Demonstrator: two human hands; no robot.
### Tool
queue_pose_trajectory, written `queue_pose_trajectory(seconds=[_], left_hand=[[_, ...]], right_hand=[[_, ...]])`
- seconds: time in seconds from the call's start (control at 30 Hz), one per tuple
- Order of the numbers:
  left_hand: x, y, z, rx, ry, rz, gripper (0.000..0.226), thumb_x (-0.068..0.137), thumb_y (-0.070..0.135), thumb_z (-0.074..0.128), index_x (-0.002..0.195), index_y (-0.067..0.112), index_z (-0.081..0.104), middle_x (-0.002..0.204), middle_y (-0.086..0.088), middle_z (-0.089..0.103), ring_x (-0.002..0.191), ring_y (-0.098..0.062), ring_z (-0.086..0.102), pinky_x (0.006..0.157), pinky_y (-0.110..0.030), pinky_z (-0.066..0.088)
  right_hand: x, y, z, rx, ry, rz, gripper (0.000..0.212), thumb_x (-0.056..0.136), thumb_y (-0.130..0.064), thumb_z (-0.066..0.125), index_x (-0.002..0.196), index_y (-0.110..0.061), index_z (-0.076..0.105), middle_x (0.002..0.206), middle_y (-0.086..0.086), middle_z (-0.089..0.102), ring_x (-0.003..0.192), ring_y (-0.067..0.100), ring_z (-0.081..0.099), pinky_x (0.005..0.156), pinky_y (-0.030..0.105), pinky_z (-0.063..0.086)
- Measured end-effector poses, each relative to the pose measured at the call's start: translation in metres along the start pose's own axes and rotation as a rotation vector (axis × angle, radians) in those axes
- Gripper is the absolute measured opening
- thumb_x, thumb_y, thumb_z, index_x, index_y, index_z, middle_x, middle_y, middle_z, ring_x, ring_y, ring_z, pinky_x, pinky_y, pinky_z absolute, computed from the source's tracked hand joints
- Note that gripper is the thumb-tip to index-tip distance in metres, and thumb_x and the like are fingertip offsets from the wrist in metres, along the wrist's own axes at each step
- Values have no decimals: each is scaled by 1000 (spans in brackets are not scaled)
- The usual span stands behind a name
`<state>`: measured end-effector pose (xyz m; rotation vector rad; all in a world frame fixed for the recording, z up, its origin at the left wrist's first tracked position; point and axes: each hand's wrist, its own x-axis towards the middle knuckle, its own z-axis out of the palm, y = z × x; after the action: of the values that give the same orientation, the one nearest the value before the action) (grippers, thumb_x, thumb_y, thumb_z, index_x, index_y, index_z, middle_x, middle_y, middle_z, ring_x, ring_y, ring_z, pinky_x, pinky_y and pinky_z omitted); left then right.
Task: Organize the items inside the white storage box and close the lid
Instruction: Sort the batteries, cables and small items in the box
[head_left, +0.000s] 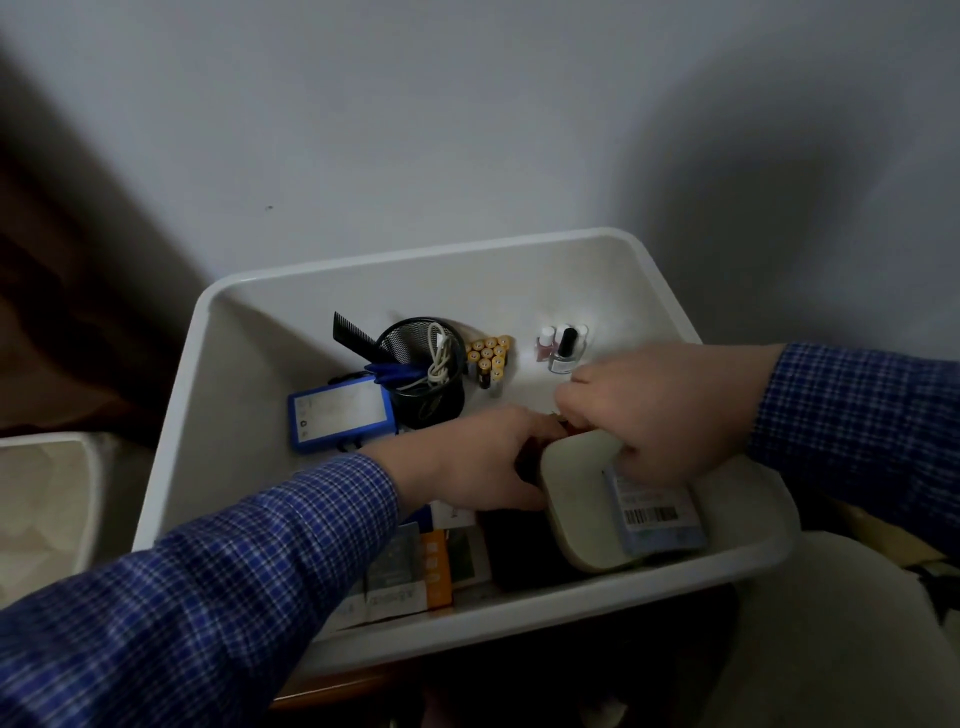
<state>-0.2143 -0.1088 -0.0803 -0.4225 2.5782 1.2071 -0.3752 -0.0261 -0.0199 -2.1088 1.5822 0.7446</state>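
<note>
The white storage box (431, 255) stands open against the wall, no lid on it. Both hands reach into it. My right hand (660, 410) grips the top of a cream flat case (576, 499) with a barcode label, tilted near the front right. My left hand (467, 462) is curled around a dark object beside that case; what it is stays hidden. Behind them stand a black mesh cup (431, 384) with a comb, cable and blue item, a blue-edged device (337, 410), a cluster of yellow batteries (488, 358) and small nail polish bottles (561, 348).
Flat packets and an orange box (436, 566) lie at the box's front left under my left arm. A white bin-like container (47, 488) sits to the left. A wooden edge (332, 686) shows under the box. A pale surface lies at lower right.
</note>
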Motion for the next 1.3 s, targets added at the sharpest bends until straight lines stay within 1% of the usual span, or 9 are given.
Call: queue_pose_trajectory(seconds=[0.17,0.27,0.37,0.43,0.53,0.67,0.9,1.17,1.3], left_hand=[[-16,-7,-18,252,6,-192,46,87,31,70,130,19,57,114,3,63,94,-12,60,79,-28,52],[-43,-13,-39,303,-50,-307,40,93,36,61,130,23,58,108,11,59,97,-9,56,77,-20,42],[-78,-20,-54,365,-88,-401,26,95,35,54,118,25,59,103,10,57,94,-13,57,71,-23,42],[-94,-25,-52,455,-114,-475,26,97,31,48,120,22,58,113,3,57,100,-18,57,80,-29,47],[-102,-33,-35,510,-247,-581,30,102,21,44,129,14,54,126,-6,56,109,-23,58,90,-32,50],[-106,-44,-23,453,-223,-596,24,98,15,49,119,14,61,117,-5,63,101,-22,63,89,-37,54],[-111,-50,-21,373,-197,-559,23,97,17,53,116,18,67,110,-2,67,97,-18,63,82,-30,51],[-109,-50,-24,349,-245,-566,25,99,17,53,119,13,66,109,-5,68,99,-20,64,91,-34,54],[-109,-52,-23,353,-228,-564,22,98,18,53,115,15,67,104,-3,67,95,-18,63,89,-33,53]], right_hand=[[10,-4,13,191,-112,78,43,91,-27,50,134,-24,47,89,-8,55,79,8,56,70,28,51],[13,-3,12,165,-103,111,34,93,-23,44,126,-20,53,105,2,63,92,18,61,84,37,54],[18,-5,9,120,-31,124,24,96,-20,38,110,-16,57,91,2,62,82,20,60,71,32,49],[24,-11,6,75,76,105,25,98,-19,37,107,-14,59,89,4,64,79,22,62,66,33,46],[42,-28,-3,132,112,29,31,100,-24,38,121,-18,60,111,5,67,98,22,65,85,36,54],[74,-61,-7,245,49,-24,37,99,-25,52,136,-23,51,125,2,60,107,19,60,94,36,53],[107,-84,1,303,4,-29,13,93,-26,66,102,-19,60,99,3,64,86,19,61,62,24,43],[107,-78,0,352,-17,-67,19,90,-29,70,103,-26,56,104,-4,60,93,15,60,84,32,56],[106,-76,4,379,42,-77,29,83,-35,77,104,-28,59,92,-14,54,86,8,58,74,27,54]])
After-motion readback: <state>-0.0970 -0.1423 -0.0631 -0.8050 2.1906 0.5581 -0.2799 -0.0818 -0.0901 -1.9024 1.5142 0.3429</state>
